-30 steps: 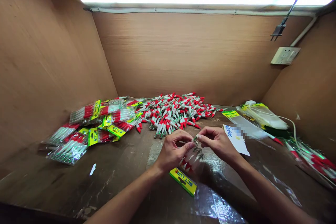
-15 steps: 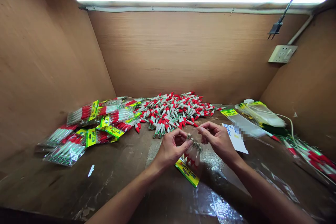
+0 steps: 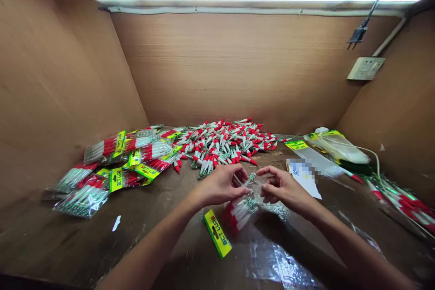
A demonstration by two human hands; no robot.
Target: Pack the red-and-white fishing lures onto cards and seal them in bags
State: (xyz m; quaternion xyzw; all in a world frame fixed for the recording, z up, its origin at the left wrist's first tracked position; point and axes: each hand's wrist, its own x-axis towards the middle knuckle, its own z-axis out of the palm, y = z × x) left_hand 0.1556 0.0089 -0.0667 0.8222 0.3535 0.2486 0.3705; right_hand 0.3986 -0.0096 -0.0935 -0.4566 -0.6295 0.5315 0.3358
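Both my hands meet at the middle of the brown table (image 3: 152,217) over a clear plastic packet (image 3: 234,219) with a yellow header card reading BCT LURE. My left hand (image 3: 220,184) pinches the packet's open end, fingers curled round it. My right hand (image 3: 282,186) pinches the same end from the right. Red-and-white lures with green hooks sit inside the packet, angled towards me and to the left. Behind my hands lies a large loose pile of red-and-white lures (image 3: 224,142).
Several filled packets (image 3: 115,163) are heaped at the left. Empty clear bags with yellow headers (image 3: 335,147) and a white paper (image 3: 307,179) lie at the right, with more lures (image 3: 408,201) and a white cable. Wooden walls enclose the table; a socket (image 3: 366,69) is at the right.
The packet has swung from hanging upright between my hands to lying tilted on the table, its yellow header now pointing left and towards me. My hands dropped slightly.
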